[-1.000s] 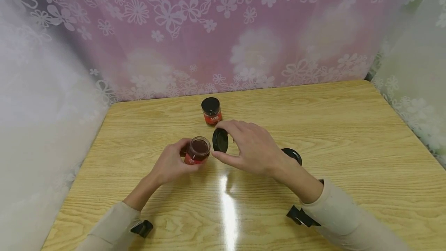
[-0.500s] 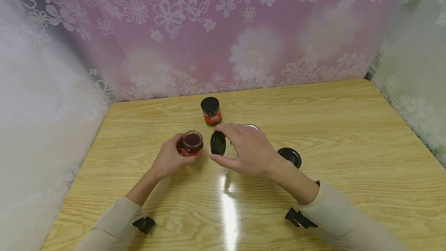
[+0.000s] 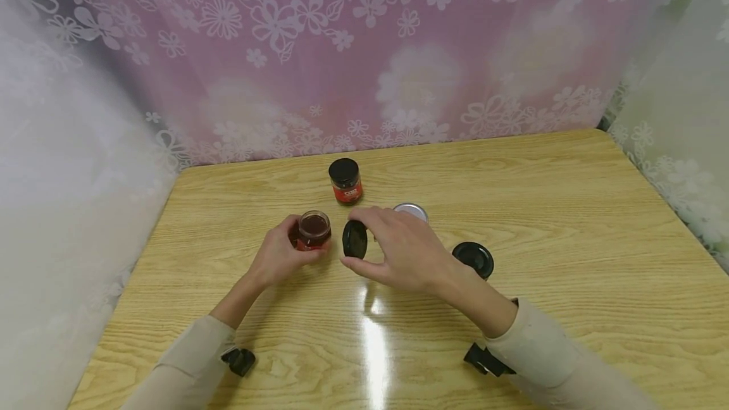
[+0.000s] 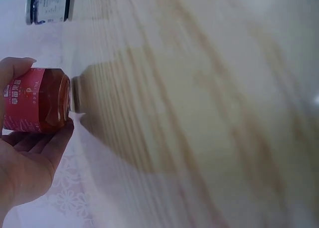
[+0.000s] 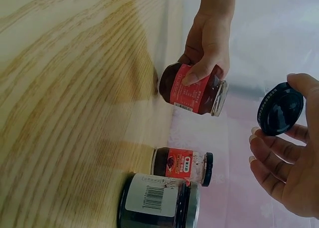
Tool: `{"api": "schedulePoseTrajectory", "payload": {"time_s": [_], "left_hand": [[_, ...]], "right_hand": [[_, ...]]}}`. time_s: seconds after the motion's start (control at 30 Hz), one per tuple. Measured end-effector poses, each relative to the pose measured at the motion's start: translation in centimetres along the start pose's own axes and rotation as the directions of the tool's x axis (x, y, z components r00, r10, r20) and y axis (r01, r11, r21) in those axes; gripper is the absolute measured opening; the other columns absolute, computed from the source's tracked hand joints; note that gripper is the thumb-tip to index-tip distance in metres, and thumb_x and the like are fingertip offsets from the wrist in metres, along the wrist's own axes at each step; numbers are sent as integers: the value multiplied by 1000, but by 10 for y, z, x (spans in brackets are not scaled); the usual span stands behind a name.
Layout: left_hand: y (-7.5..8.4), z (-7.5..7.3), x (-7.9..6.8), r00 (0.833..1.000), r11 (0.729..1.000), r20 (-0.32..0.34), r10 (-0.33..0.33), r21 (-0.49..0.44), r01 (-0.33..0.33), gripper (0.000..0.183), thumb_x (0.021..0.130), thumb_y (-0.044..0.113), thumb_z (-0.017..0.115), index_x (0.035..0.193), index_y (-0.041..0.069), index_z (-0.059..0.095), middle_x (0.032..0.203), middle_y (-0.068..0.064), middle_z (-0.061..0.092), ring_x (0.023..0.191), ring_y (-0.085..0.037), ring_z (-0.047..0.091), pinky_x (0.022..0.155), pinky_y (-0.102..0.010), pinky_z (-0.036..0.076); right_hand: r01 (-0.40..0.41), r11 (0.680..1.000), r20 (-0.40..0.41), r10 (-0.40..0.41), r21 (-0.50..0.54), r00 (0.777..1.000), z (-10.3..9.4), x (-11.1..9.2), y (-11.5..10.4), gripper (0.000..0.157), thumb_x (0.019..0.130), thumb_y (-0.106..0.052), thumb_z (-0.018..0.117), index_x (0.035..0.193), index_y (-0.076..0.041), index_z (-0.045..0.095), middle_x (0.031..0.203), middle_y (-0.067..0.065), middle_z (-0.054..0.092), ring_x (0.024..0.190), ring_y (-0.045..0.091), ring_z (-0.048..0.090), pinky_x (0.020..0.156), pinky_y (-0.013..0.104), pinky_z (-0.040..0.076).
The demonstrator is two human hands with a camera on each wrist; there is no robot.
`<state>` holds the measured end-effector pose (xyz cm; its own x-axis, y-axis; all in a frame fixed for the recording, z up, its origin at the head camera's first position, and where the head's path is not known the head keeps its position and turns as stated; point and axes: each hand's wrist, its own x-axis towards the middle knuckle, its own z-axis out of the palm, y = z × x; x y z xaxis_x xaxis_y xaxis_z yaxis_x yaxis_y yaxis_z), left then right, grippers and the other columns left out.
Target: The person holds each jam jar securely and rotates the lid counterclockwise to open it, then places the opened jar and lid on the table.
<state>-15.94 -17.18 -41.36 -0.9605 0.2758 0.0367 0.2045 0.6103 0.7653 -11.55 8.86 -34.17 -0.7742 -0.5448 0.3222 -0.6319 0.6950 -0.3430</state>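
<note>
My left hand (image 3: 281, 248) grips an uncapped glass jar (image 3: 313, 239) of dark red contents, fingers and thumb wrapped around its sides. Its red label (image 5: 189, 91) shows in the right wrist view, the base close over the table. Just to the right, my right hand (image 3: 407, 248) pinches a black lid (image 3: 354, 240) by its edge between thumb and fingers. The lid is tipped on its side, a short gap from the jar's mouth, its hollow inside turned toward the right palm. In the right wrist view that palm (image 5: 304, 188) faces the lid.
A similar red-labelled jar with a black lid (image 3: 345, 181) stands behind the hands. Partly hidden by the right hand is a silver-lidded jar (image 3: 411, 211), with a barcode label (image 5: 152, 194). A round black lid (image 3: 474, 259) shows beside the right forearm. Patterned cloth (image 3: 398, 81) hangs behind the table.
The left hand has moved the jar left and slightly back, away from the lid. My right hand has shifted slightly left and nearer with the lid, uncovering more of the silver lid.
</note>
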Motion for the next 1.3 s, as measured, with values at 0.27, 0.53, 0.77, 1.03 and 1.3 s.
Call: {"api": "schedulePoseTrajectory", "payload": {"time_s": [0.27, 0.53, 0.77, 1.03, 1.3], "left_hand": [[-5, 0, 4, 1000, 1000, 5, -20, -10, 20, 67, 73, 34, 83, 126, 7, 52, 112, -6, 61, 99, -20, 58, 82, -38, 47], [-5, -2, 7, 999, 998, 7, -35, -47, 36, 69, 73, 33, 84, 128, 6, 51, 115, -8, 61, 102, -22, 58, 85, -41, 46], [-11, -2, 10, 999, 996, 8, -49, -70, 49, 69, 74, 33, 84, 128, 6, 50, 117, -9, 60, 107, -23, 57, 88, -44, 46], [-10, -3, 14, 996, 992, 55, -63, -105, 69, 70, 72, 29, 85, 125, 4, 48, 117, -11, 58, 108, -26, 56, 91, -47, 44], [-6, -4, 9, 994, 979, 86, -68, -184, 83, 95, 73, 28, 85, 145, 7, 27, 134, -13, 46, 120, -30, 48, 97, -49, 40]], "right_hand": [[-21, 1000, 25, 21, 4, 999, 3, 0, 1, 64, 88, -63, 50, 132, -17, 51, 123, 0, 59, 105, 17, 58, 87, 36, 46], [-12, 1000, 20, 11, 16, 1000, 5, 0, 1, 62, 89, -62, 51, 130, -17, 52, 121, -1, 60, 102, 15, 58, 85, 35, 46], [-17, 1000, 24, 16, 18, 1000, 7, 0, 2, 62, 88, -62, 52, 131, -16, 52, 122, 1, 60, 105, 16, 57, 87, 36, 46], [-17, 999, 12, 16, 36, 1000, 10, 0, 1, 61, 88, -61, 53, 129, -16, 53, 119, 0, 60, 99, 14, 57, 82, 35, 47], [-12, 999, 9, 11, 39, 1000, 13, 0, 0, 60, 87, -61, 55, 128, -18, 52, 115, -3, 61, 89, 10, 56, 74, 30, 47]]}}
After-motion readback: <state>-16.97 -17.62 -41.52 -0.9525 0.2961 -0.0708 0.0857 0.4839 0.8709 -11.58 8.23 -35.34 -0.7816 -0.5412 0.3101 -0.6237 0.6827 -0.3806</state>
